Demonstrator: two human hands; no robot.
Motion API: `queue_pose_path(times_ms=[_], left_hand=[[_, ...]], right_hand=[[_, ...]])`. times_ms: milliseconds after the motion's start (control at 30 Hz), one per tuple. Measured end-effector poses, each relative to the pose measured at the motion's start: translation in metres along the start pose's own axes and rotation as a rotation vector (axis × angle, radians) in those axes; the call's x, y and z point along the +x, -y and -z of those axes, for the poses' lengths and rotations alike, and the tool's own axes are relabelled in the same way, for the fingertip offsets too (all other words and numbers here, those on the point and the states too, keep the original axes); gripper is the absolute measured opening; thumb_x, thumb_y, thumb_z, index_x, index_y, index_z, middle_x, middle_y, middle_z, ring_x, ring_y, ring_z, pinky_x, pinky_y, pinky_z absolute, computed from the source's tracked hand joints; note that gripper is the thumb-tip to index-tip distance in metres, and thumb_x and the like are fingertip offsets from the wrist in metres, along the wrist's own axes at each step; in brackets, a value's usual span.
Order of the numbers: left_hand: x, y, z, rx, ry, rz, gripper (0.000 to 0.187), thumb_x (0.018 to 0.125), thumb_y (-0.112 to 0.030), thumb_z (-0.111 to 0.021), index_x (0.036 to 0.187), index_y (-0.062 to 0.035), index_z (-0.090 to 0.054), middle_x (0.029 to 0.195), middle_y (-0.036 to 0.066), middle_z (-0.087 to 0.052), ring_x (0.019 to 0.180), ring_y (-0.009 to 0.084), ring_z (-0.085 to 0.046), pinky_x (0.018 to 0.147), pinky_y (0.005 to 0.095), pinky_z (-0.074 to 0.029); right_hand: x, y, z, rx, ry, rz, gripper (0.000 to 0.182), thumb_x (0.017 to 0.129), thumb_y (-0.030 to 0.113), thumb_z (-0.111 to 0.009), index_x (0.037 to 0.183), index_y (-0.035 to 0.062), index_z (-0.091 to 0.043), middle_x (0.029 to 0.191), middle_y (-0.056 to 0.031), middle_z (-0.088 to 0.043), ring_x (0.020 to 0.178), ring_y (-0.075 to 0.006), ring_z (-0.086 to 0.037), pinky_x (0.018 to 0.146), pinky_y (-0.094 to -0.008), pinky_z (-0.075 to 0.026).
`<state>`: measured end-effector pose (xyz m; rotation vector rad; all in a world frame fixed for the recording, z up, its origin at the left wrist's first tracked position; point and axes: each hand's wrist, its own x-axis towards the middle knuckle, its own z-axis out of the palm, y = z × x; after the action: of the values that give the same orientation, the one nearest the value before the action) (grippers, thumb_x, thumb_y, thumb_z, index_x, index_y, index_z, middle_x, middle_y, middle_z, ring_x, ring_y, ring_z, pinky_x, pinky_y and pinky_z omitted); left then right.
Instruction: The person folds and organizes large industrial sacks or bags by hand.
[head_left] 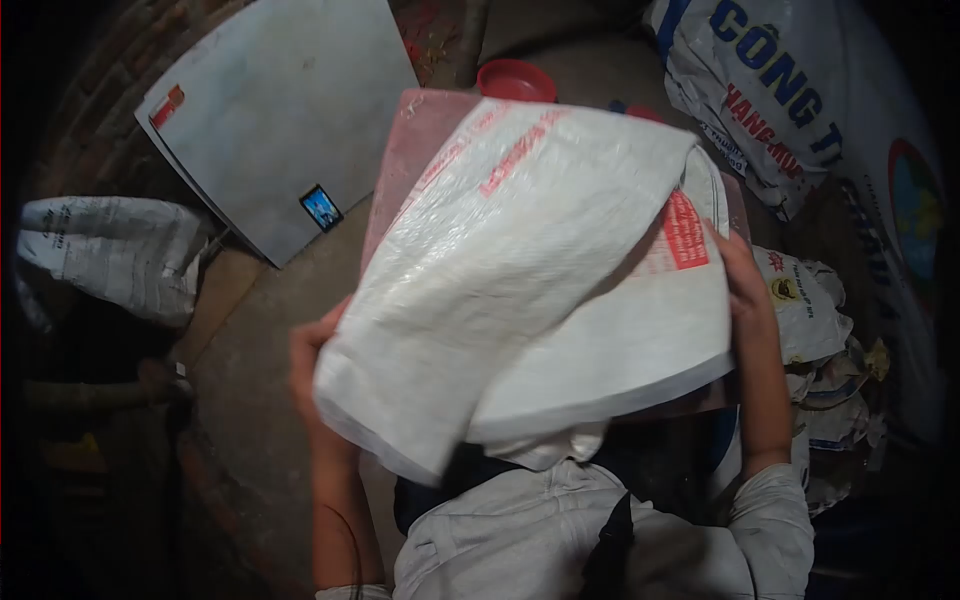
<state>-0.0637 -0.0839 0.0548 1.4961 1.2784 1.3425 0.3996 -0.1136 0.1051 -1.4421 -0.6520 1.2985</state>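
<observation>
A large white woven sack [500, 260] with red print lies folded over a pinkish board [395, 150] in front of me. My left hand [315, 345] is at the sack's left edge, its fingers partly hidden behind the material. On the right side, my right hand [738, 275] grips the sack's edge, with some fingertips out of sight under it. The sack's lower left corner hangs past the board, and a red printed patch [684, 232] shows beneath the upper fold.
A pale panel [290, 110] with a small lit screen [321, 208] stands at the upper left. Behind the board is a red bowl [517, 80]. Printed sacks [760, 90] fill the right side; another sack [115, 250] lies far left.
</observation>
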Motion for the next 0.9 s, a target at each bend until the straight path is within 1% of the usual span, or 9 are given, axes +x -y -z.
queue_pose_path(times_ms=[133, 267, 333, 433, 567, 633, 700, 767, 900], left_hand=[[0.038, 0.019, 0.046, -0.137, -0.115, 0.040, 0.011, 0.089, -0.007, -0.056, 0.098, -0.0052, -0.051, 0.093, 0.006, -0.060, 0.084, 0.0151, -0.058, 0.077, 0.0296, -0.051], [0.097, 0.052, 0.073, -0.534, 0.141, -0.057, 0.027, 0.094, -0.028, -0.058, 0.106, -0.0058, -0.050, 0.098, 0.007, -0.058, 0.089, 0.0157, -0.058, 0.083, 0.0319, -0.052], [0.123, 0.043, 0.076, -0.627, 0.214, -0.153, 0.033, 0.093, -0.032, -0.058, 0.111, -0.0054, -0.050, 0.103, 0.008, -0.059, 0.094, 0.0180, -0.059, 0.086, 0.0343, -0.051], [0.179, 0.061, 0.107, -0.860, 0.266, -0.101, 0.047, 0.094, -0.034, -0.058, 0.129, -0.0038, -0.047, 0.123, 0.012, -0.057, 0.111, 0.0261, -0.056, 0.093, 0.0425, -0.049], [0.225, -0.008, 0.108, 0.166, -0.089, -0.435, 0.041, 0.094, -0.029, -0.058, 0.122, -0.0002, -0.055, 0.115, 0.015, -0.062, 0.108, 0.0283, -0.061, 0.091, 0.0405, -0.051], [0.257, -0.045, 0.109, 0.600, -0.220, -0.486, 0.044, 0.093, -0.033, -0.060, 0.118, 0.0038, -0.062, 0.107, 0.020, -0.067, 0.106, 0.0295, -0.064, 0.088, 0.0388, -0.051], [0.287, -0.065, 0.109, 0.568, -0.214, -0.168, 0.050, 0.094, -0.040, -0.055, 0.101, 0.0084, -0.065, 0.077, 0.018, -0.067, 0.067, 0.0283, -0.065, 0.062, 0.0411, -0.051], [0.302, -0.074, 0.109, 0.506, -0.210, -0.204, 0.050, 0.093, -0.041, -0.056, 0.097, 0.0085, -0.065, 0.074, 0.017, -0.066, 0.062, 0.0266, -0.063, 0.057, 0.0403, -0.049], [0.329, -0.072, 0.118, 0.462, -0.209, -0.111, 0.048, 0.089, -0.042, -0.060, 0.087, 0.0061, -0.064, 0.068, 0.015, -0.062, 0.051, 0.0220, -0.059, 0.048, 0.0383, -0.044]], right_hand=[[0.024, 0.011, 0.110, -0.274, -0.354, 0.148, 0.036, 0.097, 0.016, -0.055, 0.130, 0.0023, -0.055, 0.119, -0.0131, -0.062, 0.110, -0.0219, -0.060, 0.092, -0.0355, -0.051], [0.059, 0.036, 0.281, -1.530, -0.183, 0.352, 0.052, 0.098, 0.030, -0.049, 0.143, 0.0063, -0.043, 0.150, -0.0111, -0.041, 0.140, -0.0249, -0.035, 0.117, -0.0343, -0.024], [0.010, 0.082, 0.223, -0.727, -0.104, 0.505, 0.039, 0.093, 0.021, -0.056, 0.128, 0.0049, -0.055, 0.130, -0.0118, -0.059, 0.118, -0.0246, -0.055, 0.103, -0.0330, -0.041], [-0.010, 0.130, 0.243, -1.319, -0.385, 0.835, 0.022, 0.094, 0.020, -0.054, 0.107, 0.0052, -0.064, 0.101, -0.0064, -0.068, 0.091, -0.0175, -0.063, 0.084, -0.0338, -0.052], [-0.062, 0.172, 0.256, -0.159, -0.089, 0.406, 0.020, 0.093, 0.018, -0.056, 0.107, 0.0059, -0.065, 0.103, -0.0063, -0.070, 0.094, -0.0247, -0.067, 0.084, -0.0369, -0.053], [-0.065, 0.180, 0.259, -0.253, -0.441, 0.544, 0.034, 0.090, 0.034, -0.065, 0.112, 0.0081, -0.065, 0.104, -0.0087, -0.071, 0.101, -0.0246, -0.067, 0.089, -0.0385, -0.053], [-0.068, 0.187, 0.280, -1.443, -0.694, 1.000, 0.054, 0.081, 0.049, -0.071, 0.116, 0.0081, -0.066, 0.108, -0.0123, -0.070, 0.103, -0.0266, -0.066, 0.090, -0.0391, -0.052], [-0.073, 0.190, 0.281, -1.156, -1.066, 0.528, 0.060, 0.076, 0.048, -0.073, 0.117, 0.0049, -0.066, 0.117, -0.0155, -0.067, 0.109, -0.0326, -0.063, 0.093, -0.0397, -0.048], [-0.067, 0.179, 0.330, -0.950, -1.122, 0.404, 0.054, 0.080, 0.040, -0.067, 0.116, -0.0010, -0.065, 0.113, -0.0243, -0.066, 0.107, -0.0364, -0.064, 0.090, -0.0402, -0.050]])
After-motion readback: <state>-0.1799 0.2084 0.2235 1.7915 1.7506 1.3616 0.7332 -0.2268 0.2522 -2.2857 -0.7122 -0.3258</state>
